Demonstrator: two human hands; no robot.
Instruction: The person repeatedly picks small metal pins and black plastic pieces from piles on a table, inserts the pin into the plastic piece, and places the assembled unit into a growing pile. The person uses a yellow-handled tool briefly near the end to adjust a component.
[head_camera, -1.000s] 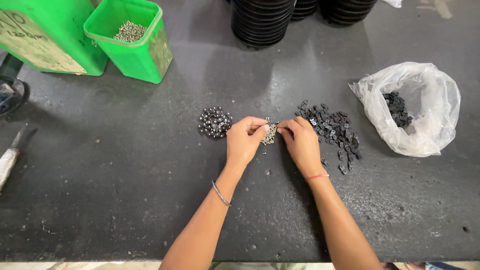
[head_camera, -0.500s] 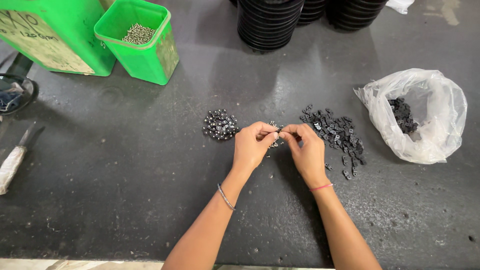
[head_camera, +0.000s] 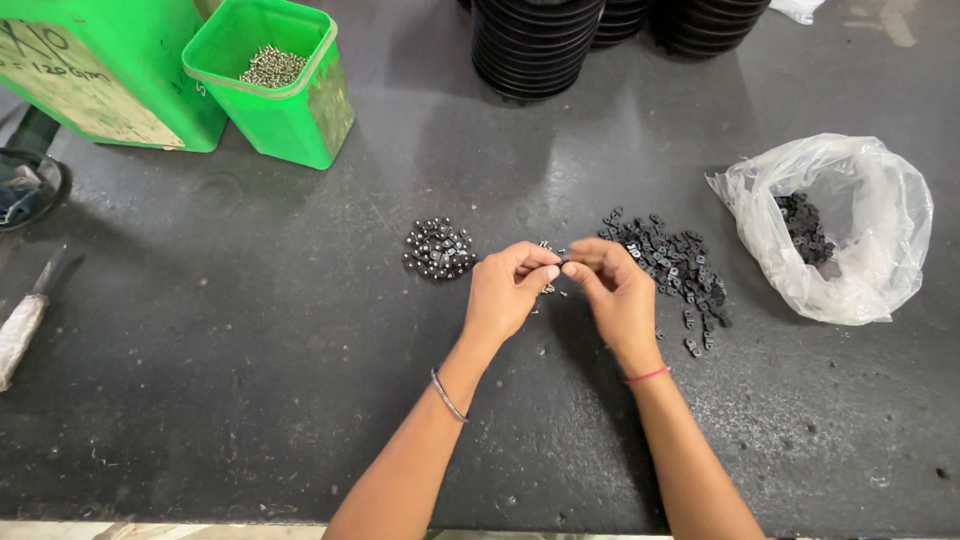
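Fingers: the fingers (head_camera: 540, 268) of the left hand (head_camera: 508, 295) and those of the right hand (head_camera: 618, 295) are pinched nearly closed and meet tip to tip over a tiny dark part (head_camera: 563, 263); which hand bears the grip cannot be told.
Held part: raised just above the dark speckled work surface (head_camera: 250, 400), between the two heaps.
Beneath the hands: a few small silvery metal screws (head_camera: 548, 289) lie scattered on the surface.
Left heap: a cluster of small round dark pieces with shiny centres (head_camera: 438, 249), near the left hand, not touched.
Right heap: a spread of small flat black clips (head_camera: 672, 268), just beside the right hand.
Further out: a crumpled clear plastic bag (head_camera: 850, 230) holding more black clips; a green plastic tub of silvery screws (head_camera: 275, 85); stacks of black ribbed discs (head_camera: 535, 45) at the far edge.
Risk: the part is very small and held only by fingertips; a slight slip would likely drop it among the loose screws, where it would be hard to find.
Hard to make out: the shape of the held part, and whether a screw is pinched with it, is hidden by the fingertips; the discs are cut off by the frame.
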